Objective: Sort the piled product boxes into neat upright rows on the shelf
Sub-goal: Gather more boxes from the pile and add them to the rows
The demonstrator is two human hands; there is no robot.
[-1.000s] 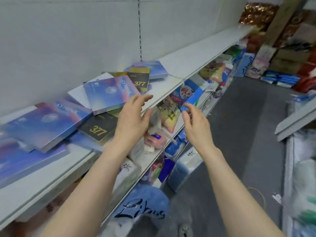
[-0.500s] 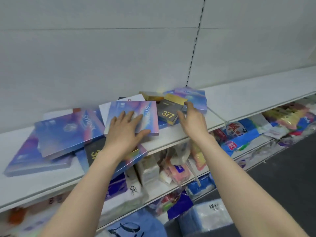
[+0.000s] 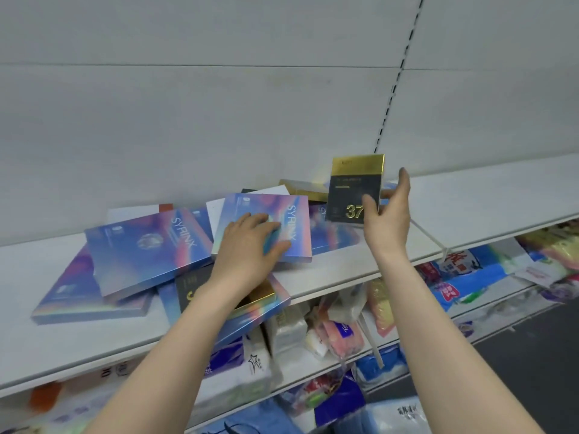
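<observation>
A heap of flat boxes lies on the white shelf [image 3: 344, 270]. Several are iridescent blue-pink "SYRINX" boxes, one at the left [image 3: 144, 245] and one in the middle [image 3: 294, 220]. My left hand [image 3: 247, 245] rests flat on the middle SYRINX box, fingers spread. My right hand [image 3: 387, 214] holds a black and gold "377" box [image 3: 351, 189] upright above the pile, thumb on its front and fingers behind. Another black box [image 3: 191, 288] lies partly buried under my left forearm, and a gold-edged box [image 3: 300, 189] lies at the back.
The grey back wall carries a slotted upright [image 3: 393, 89]. To the right the shelf [image 3: 488, 189] is bare. Lower shelves hold packaged goods, such as a pink packet [image 3: 341, 336] and blue packs [image 3: 460, 277]. Dark floor shows at the lower right [image 3: 532, 355].
My right hand has lifted the black and gold 377 box off the pile and stood it upright. My left hand has stayed pressed on the middle SYRINX box.
</observation>
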